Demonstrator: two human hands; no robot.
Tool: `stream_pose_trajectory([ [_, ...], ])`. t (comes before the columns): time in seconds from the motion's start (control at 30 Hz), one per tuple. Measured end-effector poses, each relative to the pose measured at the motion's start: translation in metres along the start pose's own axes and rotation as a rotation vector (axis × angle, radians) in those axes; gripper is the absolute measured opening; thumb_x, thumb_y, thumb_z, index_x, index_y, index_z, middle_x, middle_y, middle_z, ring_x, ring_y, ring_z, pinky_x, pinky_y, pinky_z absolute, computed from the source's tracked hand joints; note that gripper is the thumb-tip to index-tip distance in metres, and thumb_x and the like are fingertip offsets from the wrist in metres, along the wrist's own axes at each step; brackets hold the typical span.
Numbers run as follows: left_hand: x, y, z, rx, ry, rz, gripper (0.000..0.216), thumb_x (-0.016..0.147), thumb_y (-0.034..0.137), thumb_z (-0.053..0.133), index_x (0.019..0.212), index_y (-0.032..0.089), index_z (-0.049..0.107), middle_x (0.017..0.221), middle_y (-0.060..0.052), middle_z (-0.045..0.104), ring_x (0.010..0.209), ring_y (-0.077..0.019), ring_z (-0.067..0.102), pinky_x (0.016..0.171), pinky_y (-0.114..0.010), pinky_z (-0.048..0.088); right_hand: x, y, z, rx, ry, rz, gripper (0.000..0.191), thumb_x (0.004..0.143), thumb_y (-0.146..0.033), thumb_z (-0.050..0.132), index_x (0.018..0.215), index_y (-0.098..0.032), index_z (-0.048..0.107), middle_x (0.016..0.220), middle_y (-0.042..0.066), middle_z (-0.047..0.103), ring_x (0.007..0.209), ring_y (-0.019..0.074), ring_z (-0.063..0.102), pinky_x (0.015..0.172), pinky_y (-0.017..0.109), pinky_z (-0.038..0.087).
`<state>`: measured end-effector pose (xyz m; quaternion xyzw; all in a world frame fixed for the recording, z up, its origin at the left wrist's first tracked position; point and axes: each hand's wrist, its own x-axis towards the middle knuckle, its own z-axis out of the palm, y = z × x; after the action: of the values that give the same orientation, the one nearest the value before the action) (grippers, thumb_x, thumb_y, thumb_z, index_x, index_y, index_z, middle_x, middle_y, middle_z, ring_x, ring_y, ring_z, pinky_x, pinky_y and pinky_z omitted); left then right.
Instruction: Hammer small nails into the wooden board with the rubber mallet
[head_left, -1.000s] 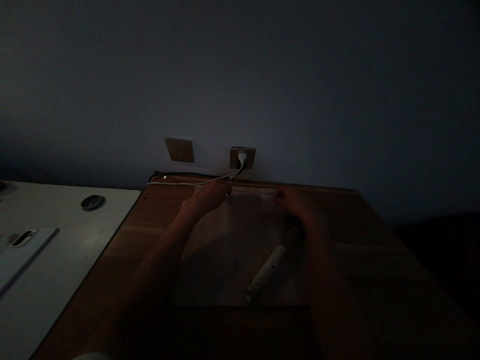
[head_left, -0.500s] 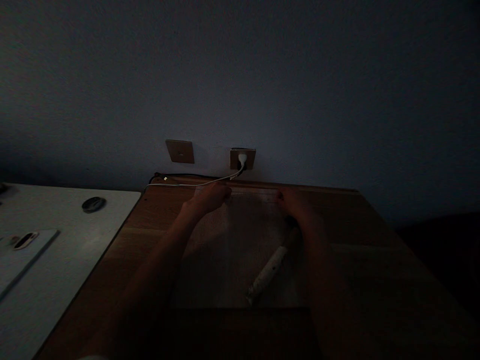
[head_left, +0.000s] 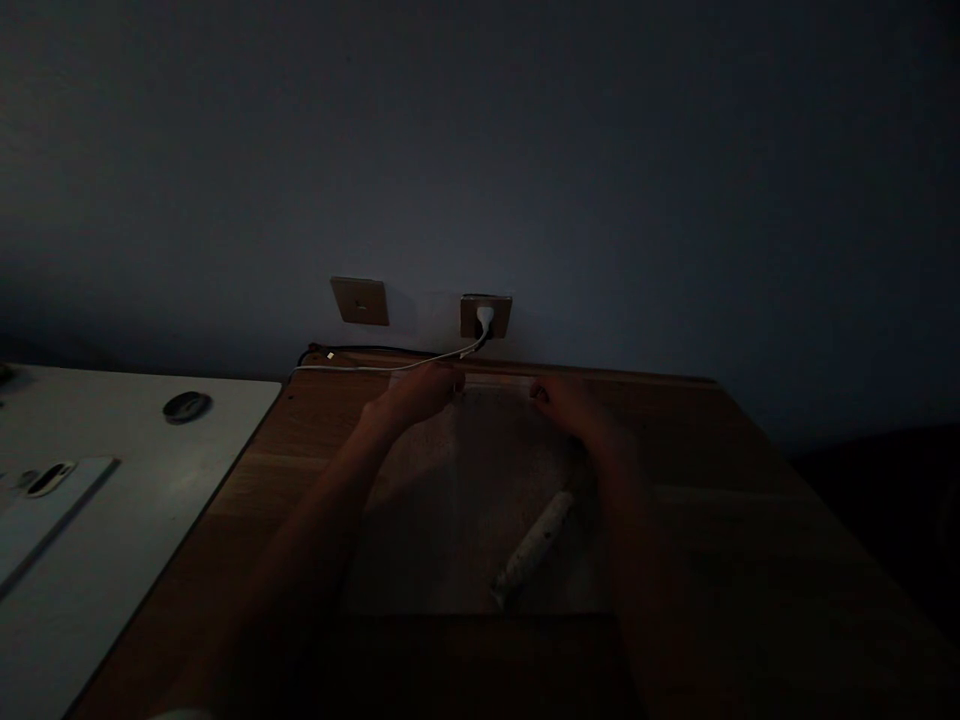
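Note:
In dim light, a thin see-through sheet that looks like a plastic bag [head_left: 420, 560] lies flat on the wooden table. My left hand [head_left: 431, 388] is closed in a pinch at its far edge, left of the middle. My right hand [head_left: 559, 400] pinches the same edge further right, with a short stretch of pale strip between the two. A whitish, speckled, stick-like thing [head_left: 534, 548] lies slantwise on or inside the bag; I cannot tell which. Its upper end fades into shadow by my right forearm.
The wooden table [head_left: 720, 560] meets a wall holding a socket [head_left: 499, 318] with a white plug and cable [head_left: 405, 366], and a second wall plate [head_left: 361, 301]. On the white surface [head_left: 150, 520] at left are a dark round object [head_left: 187, 406] and a pale flat board [head_left: 60, 510].
My right hand has slid left along the bag's far edge, closer to my left hand. My left hand has hardly moved. The stick-like thing stays in place.

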<state>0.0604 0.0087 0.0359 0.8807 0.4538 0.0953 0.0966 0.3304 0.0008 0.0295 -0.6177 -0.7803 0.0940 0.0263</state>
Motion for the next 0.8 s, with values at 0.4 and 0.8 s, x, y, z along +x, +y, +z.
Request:
stream_pose_trajectory([
  [0.4, 0.005, 0.004, 0.012, 0.017, 0.042, 0.066, 0.028, 0.088, 0.007, 0.052, 0.1, 0.018, 0.075, 0.106, -0.009, 0.073, 0.098, -0.0216, 0.068, 0.087, -0.032, 0.053, -0.001, -0.01, 0.003, -0.063, 0.028, 0.045, 0.023, 0.092, -0.013, 0.053, 0.101, -0.017, 0.074, 0.11, 0.015, 0.076, 0.103, 0.0238, 0.068, 0.088, 0.03, 0.045],
  [0.8, 0.007, 0.01, 0.018, 0.03, -0.018, 0.056, 0.028, 0.089, 0.008, 0.05, 0.094, 0.016, 0.075, 0.101, -0.01, 0.074, 0.092, -0.022, 0.07, 0.081, -0.03, 0.052, -0.005, -0.019, -0.012, 0.013, 0.04, 0.014, 0.029, 0.091, -0.009, 0.055, 0.105, -0.018, 0.077, 0.114, 0.012, 0.077, 0.108, 0.0228, 0.069, 0.094, 0.029, 0.047],
])
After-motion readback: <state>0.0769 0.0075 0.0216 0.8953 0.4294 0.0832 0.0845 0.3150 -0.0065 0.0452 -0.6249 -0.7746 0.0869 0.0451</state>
